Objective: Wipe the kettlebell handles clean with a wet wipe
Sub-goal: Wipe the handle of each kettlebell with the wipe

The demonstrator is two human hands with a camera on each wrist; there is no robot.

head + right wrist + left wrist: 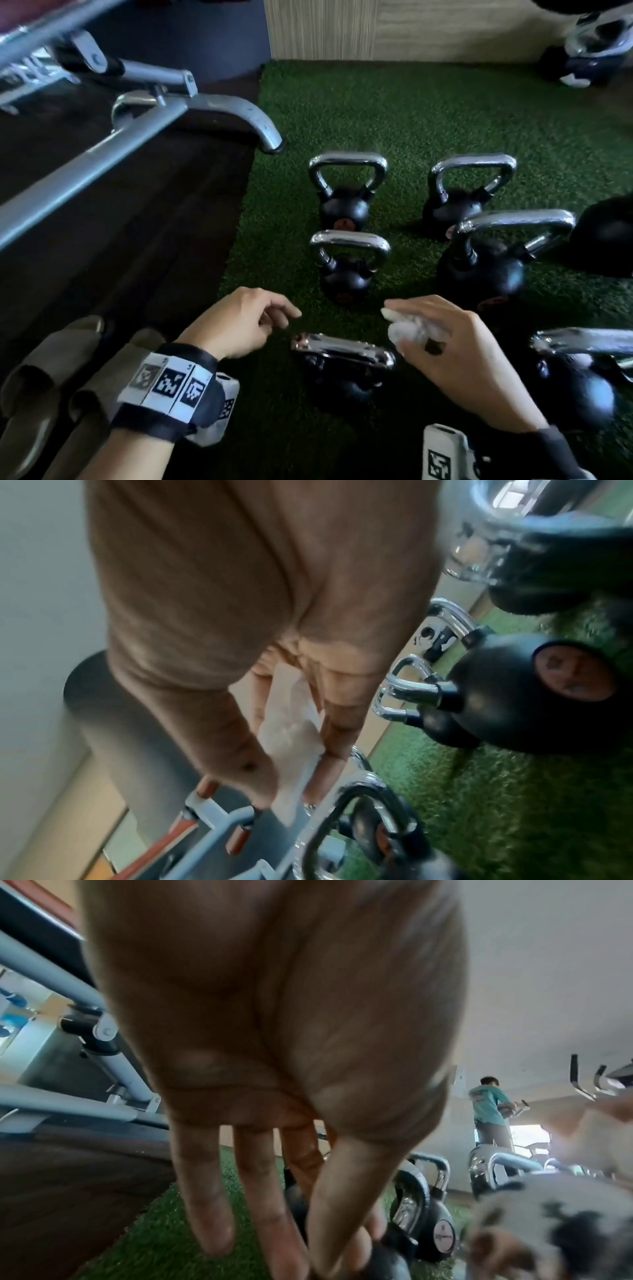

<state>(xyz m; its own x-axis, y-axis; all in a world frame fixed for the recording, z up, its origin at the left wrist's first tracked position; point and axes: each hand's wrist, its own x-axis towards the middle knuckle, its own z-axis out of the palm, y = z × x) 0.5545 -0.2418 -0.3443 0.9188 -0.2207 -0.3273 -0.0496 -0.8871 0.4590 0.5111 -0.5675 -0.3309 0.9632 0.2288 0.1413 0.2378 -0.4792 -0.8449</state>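
green turf (394,113) beside a dark floor carries several kettlebells. the nearest kettlebell (342,353) sits between the hands. the right hand (455,363) clutches a crumpled wet wipe (407,329) just above its chrome handle; the left hand (239,322) hovers relaxed, holding nothing.

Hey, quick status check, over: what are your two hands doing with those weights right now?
Right hand holding wet wipe, above nearest kettlebell handle. Left hand empty, fingers loosely curled, beside that handle. Nothing blocking it.
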